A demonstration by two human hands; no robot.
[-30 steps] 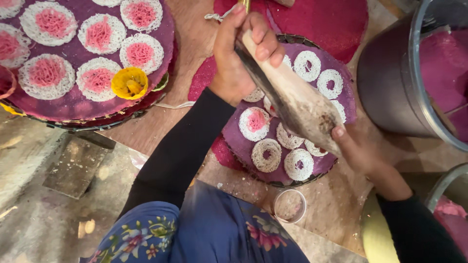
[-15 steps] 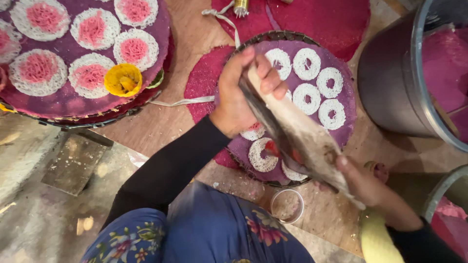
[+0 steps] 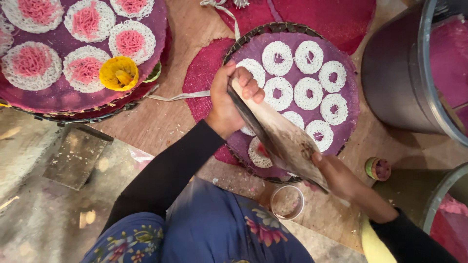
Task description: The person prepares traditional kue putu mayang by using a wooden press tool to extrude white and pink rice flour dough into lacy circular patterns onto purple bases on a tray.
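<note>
While the left hand [image 3: 233,100] was curled around the upper end of a long, flat, stained brownish blade [image 3: 280,139], its lower end was gripped by the right hand [image 3: 341,178]. The blade was held at frame centre over a round purple-lined tray [image 3: 348,104] of white lacy rings [image 3: 308,56].

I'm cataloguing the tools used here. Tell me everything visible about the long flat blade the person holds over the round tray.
The flat blade is a long, broad strip, seemingly metal, dull grey-brown and smeared with pale residue. It slants from upper left to lower right above the round tray of white lacy rings. The left hand grips its upper end, fingers curled over the edge; the right hand holds the lower end. It hides part of the rings beneath it.
</note>
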